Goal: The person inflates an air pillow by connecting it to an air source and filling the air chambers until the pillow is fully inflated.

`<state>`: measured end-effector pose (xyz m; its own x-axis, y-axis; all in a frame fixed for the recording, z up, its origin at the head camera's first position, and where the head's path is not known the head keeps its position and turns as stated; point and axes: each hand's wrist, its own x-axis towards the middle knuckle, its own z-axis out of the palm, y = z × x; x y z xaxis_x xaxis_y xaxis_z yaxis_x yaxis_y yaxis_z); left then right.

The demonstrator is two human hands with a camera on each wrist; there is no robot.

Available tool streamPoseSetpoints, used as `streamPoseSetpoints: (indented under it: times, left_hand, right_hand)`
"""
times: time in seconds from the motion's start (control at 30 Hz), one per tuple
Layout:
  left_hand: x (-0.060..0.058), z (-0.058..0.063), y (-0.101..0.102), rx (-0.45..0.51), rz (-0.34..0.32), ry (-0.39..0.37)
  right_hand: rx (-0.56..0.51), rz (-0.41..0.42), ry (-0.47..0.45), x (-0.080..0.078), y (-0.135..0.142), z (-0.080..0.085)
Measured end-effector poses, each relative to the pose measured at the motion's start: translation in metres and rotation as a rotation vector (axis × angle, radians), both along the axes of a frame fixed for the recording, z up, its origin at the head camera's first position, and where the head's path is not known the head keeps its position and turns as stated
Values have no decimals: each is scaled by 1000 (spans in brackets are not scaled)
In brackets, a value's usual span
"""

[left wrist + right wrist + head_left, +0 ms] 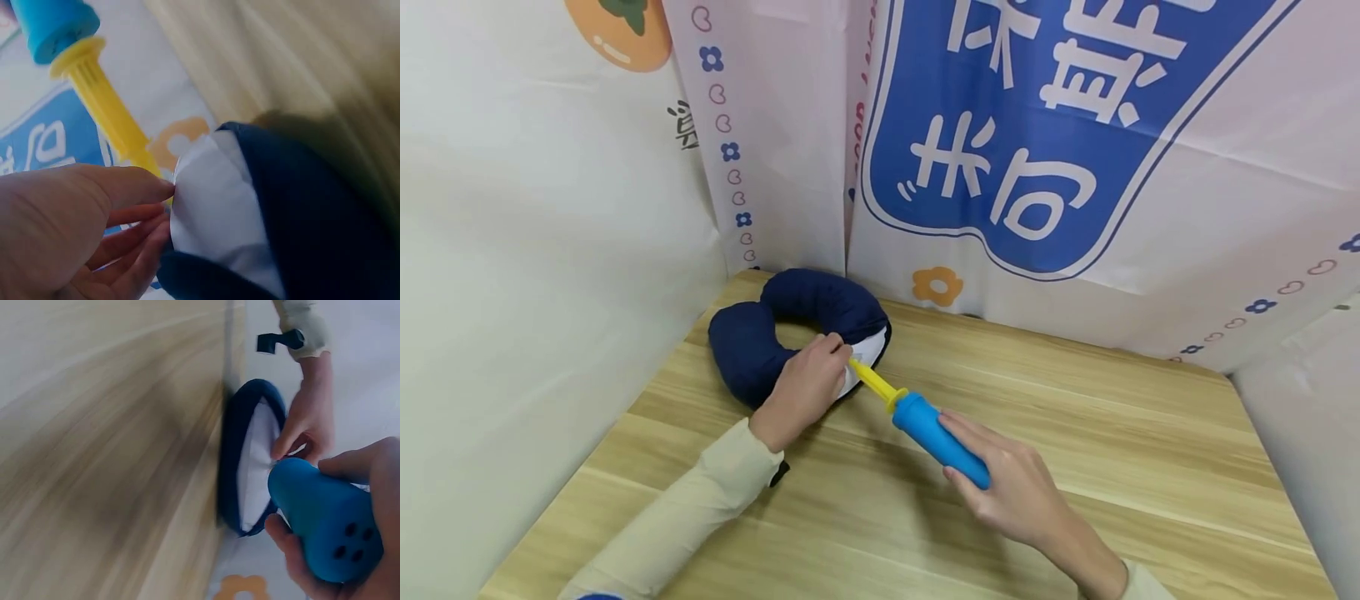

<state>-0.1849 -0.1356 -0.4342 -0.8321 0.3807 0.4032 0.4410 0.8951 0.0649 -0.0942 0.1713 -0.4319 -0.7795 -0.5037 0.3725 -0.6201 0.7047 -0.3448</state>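
A navy U-shaped neck pillow (823, 300) lies on the wooden table, its white inner part (215, 200) showing through an opening in the cover. My left hand (805, 385) pinches the edge of that white part between thumb and fingers, right where the pump's yellow nozzle (109, 112) comes in. The nozzle's tip is hidden behind my left fingers. My right hand (1011, 479) grips the blue barrel of a hand air pump (940, 440), which slants down toward the pillow. Several small holes show in the pump's rear end in the right wrist view.
Printed white sheeting (790, 125) walls in the back and sides of the wooden table (1075, 417). The pillow sits near the back left corner. A small black piece (780, 473) shows beside my left wrist.
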Motion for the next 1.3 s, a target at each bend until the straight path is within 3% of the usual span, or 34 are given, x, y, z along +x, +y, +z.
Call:
streamPoseSetpoints:
  times: [0.2, 0.4, 0.7, 0.9, 1.03, 1.17, 1.3]
  left_hand:
    - [-20, 4, -2, -11, -13, -41]
    - [-26, 5, -3, 5, -27, -69]
    - [-26, 2, -4, 32, -58, -87]
    - [-26, 2, -8, 54, -82, -51]
    - [-26, 2, -9, 43, -96, -36]
    - [-25, 3, -10, 38, -84, -19]
    - [-23, 3, -12, 37, -88, 4]
  right_hand:
    - [89, -11, -149, -17, -5, -15]
    - [144, -46, -208, -36, -13, -28]
    - [160, -55, -132, -53, -31, -38]
    - [66, -74, -72, -63, -61, -42]
    - [-19, -113, -95, -68, -75, -47]
    - [-91, -122, -99, -72, -79, -50]
    - [-93, -88, -56, -72, -75, -49]
